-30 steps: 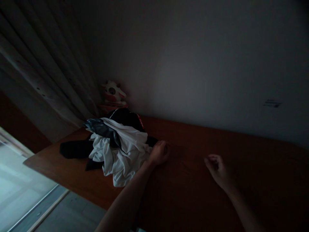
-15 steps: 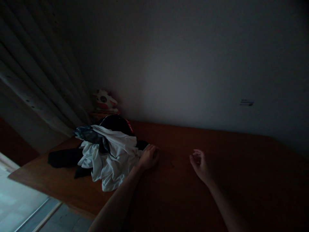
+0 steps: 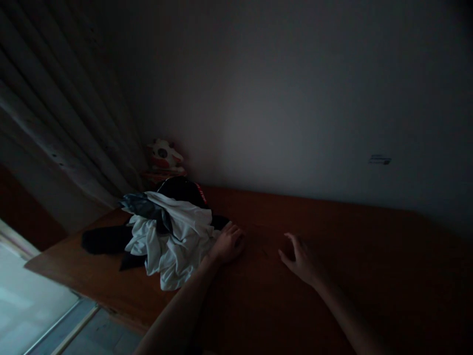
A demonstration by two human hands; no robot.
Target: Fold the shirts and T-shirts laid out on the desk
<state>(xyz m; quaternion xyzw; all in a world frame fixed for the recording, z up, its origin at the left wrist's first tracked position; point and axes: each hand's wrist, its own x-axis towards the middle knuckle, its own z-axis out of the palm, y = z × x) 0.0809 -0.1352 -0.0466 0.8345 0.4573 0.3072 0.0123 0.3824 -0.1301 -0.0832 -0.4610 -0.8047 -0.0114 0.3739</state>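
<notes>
A rumpled pile of clothes lies on the left of the wooden table, with a white garment (image 3: 192, 222) on top, a dark grey-blue piece (image 3: 146, 207) across it and black clothing (image 3: 181, 189) beneath and behind. My left hand (image 3: 229, 242) rests on the tabletop at the right edge of the pile, touching or very near the white cloth. Its fingers are loosely curled, with a gap to the thumb and nothing seen inside. To the right, my right hand (image 3: 301, 260) hovers over or rests on the table, thumb and fingers apart, holding nothing.
The brown wooden table (image 3: 332, 231) runs along a grey wall bearing a small label (image 3: 380, 159). A cow-shaped figure (image 3: 164, 155) stands in the back left corner beside a long curtain (image 3: 66, 108). The table's left edge drops to a pale floor. The room is dim.
My right hand has moved left, toward my left hand, and turned a little, its thumb and fingers still apart. My left hand stays beside the pile. The whole view has shifted slightly.
</notes>
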